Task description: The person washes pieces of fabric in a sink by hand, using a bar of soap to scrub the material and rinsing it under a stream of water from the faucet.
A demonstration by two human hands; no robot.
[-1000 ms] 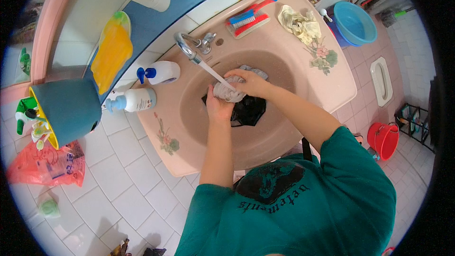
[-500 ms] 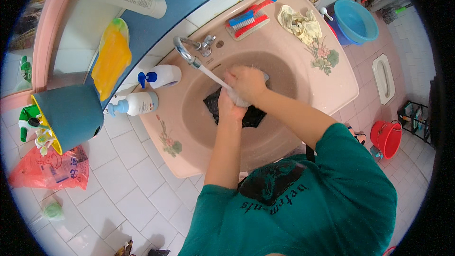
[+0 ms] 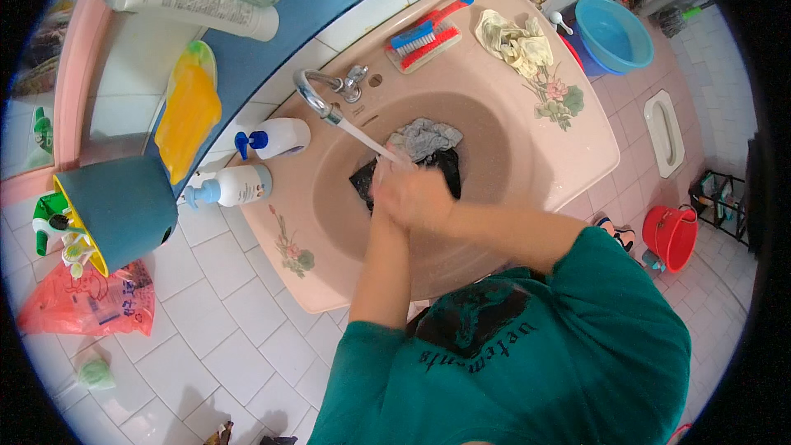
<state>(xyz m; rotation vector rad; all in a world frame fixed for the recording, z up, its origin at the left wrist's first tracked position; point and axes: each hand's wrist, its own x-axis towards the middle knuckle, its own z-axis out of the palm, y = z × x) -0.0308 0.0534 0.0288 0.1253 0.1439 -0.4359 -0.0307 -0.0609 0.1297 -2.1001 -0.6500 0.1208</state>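
head view: left hand (image 3: 394,198) and right hand (image 3: 424,202) are pressing together under the water stream (image 3: 367,138) from the chrome faucet (image 3: 317,97); whether they are pinching anything, cannot tell. grey cloth (image 3: 424,138) and dark cloth (image 3: 445,166) are lying in the pink sink (image 3: 503,156), just behind. judgement: rubbing directly beneath the flow is keeping splashes inside the basin.

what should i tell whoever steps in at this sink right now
Left hand and right hand are pressed together under the water stream from the tap, over the pink basin; neither visibly holds anything, though motion blur hides the fingers.
Grey cloth and dark cloth lie in the basin behind the hands.
Brush and crumpled rag sit on the sink rim; two pump bottles by the tap.
Done: cloths wet in the basin. Left: tap is running, cloths not taken out.
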